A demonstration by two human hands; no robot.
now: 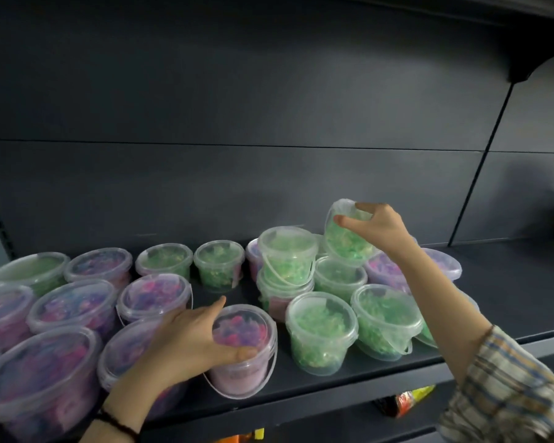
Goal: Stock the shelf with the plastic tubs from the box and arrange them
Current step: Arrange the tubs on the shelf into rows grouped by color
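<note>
The dark, matte metal shelf (381, 375) carried a crowd of small round tubs of clear, slightly frosted plastic, each with a snap lid and a thin bail handle. Those on the left were packed with pink and purple pieces; those toward the right held green ones.

The person's left hand (189, 337) was cupped over a pink-filled tub (247, 353) at the front edge of the shelf, thumb across the lid's near rim and fingers curled round the far side, gripping it. The tub stood upright, its handle hanging loose below the rim.

The right hand (378, 225), out of a plaid sleeve (506, 391), clasped a green-filled tub (343, 241) from above and held it tilted, lifted over the rear green tubs. Just beside it to the left, another green tub (287, 257) sat stacked on a lower one.

Two green tubs (320, 334) stood near the front between the hands. A black cord bracelet (115, 423) circled the left wrist. Below the shelf, bright orange and yellow packets (406, 401) showed.
</note>
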